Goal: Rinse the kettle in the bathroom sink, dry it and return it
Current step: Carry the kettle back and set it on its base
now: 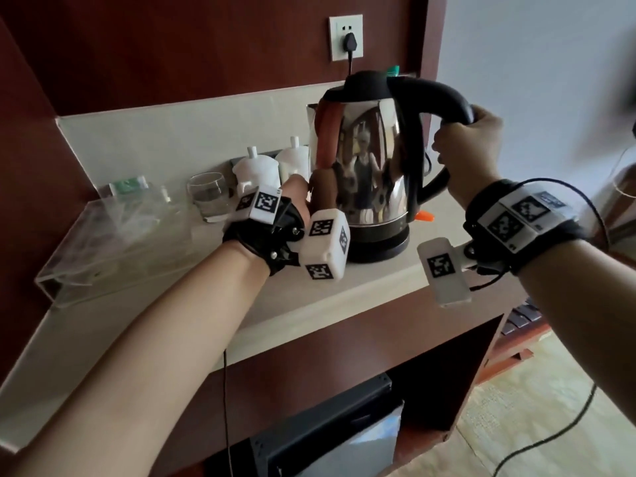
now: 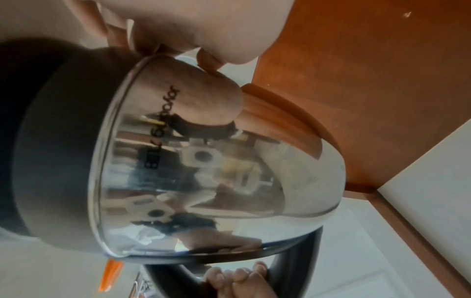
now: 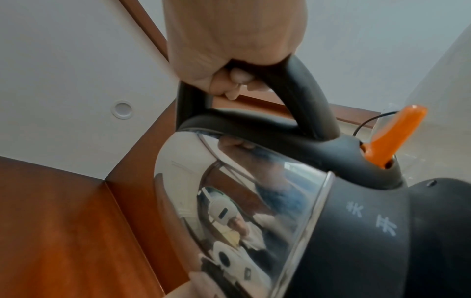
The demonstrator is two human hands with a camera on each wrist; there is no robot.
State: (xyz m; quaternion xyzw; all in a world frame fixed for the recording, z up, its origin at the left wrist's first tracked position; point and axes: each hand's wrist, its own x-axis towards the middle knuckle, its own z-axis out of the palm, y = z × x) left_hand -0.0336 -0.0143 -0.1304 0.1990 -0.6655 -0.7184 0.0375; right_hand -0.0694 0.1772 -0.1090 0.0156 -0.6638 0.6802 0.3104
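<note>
A shiny steel kettle (image 1: 368,173) with a black lid and handle stands on its black base (image 1: 378,247) on the counter (image 1: 309,297). My right hand (image 1: 468,146) grips the handle from the right, fingers wrapped round it (image 3: 229,50). My left hand (image 1: 297,197) rests against the kettle's lower left side, and its fingertips touch the steel wall (image 2: 209,62). The kettle (image 2: 229,161) fills both wrist views (image 3: 242,201). An orange switch (image 1: 425,216) sticks out under the handle.
A plug sits in the wall socket (image 1: 346,37) behind the kettle. Left of it stand two white lidded cups (image 1: 256,170), a glass (image 1: 208,196) and a clear acrylic tray (image 1: 113,235). A dark appliance (image 1: 327,425) sits below the counter. A cable lies on the floor at right.
</note>
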